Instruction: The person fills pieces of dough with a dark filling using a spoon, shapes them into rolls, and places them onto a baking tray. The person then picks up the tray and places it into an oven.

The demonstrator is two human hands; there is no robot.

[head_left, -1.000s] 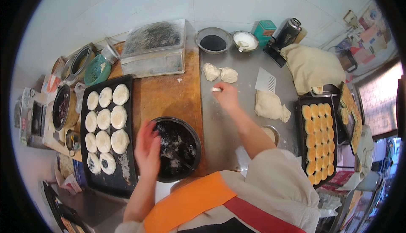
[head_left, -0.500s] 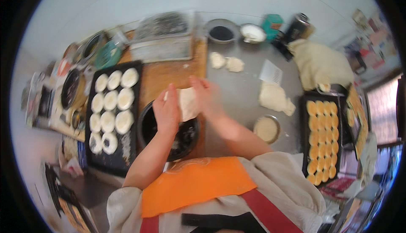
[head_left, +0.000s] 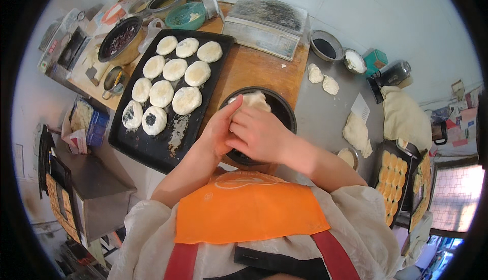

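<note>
My left hand [head_left: 221, 125] and my right hand [head_left: 256, 132] are closed together around a piece of pale dough [head_left: 255, 98], over a round black pan [head_left: 288, 107] with dark contents. My right hand covers much of the dough and part of my left hand. Just left of them lies a black baking tray [head_left: 132, 140] bearing several flat white rounds [head_left: 174, 69], two with dark patches. To the right, on the steel top [head_left: 320, 112], are two small dough lumps [head_left: 330, 85], a larger dough piece [head_left: 356, 132] and a white scraper [head_left: 360, 106].
A scale [head_left: 267, 26] stands at the back of the wooden board [head_left: 254, 71]. Bowls [head_left: 119, 36] crowd the back left. At right are a dark bowl [head_left: 325, 43], a thermos [head_left: 394, 75], a cloth [head_left: 404, 117] and a tray of golden pastries [head_left: 391, 178]. An orange apron [head_left: 251, 214] covers my front.
My hands were apart, the right on the steel top with some dough; they came together stretching dough over the pan and are now closed around it. The view has turned.
</note>
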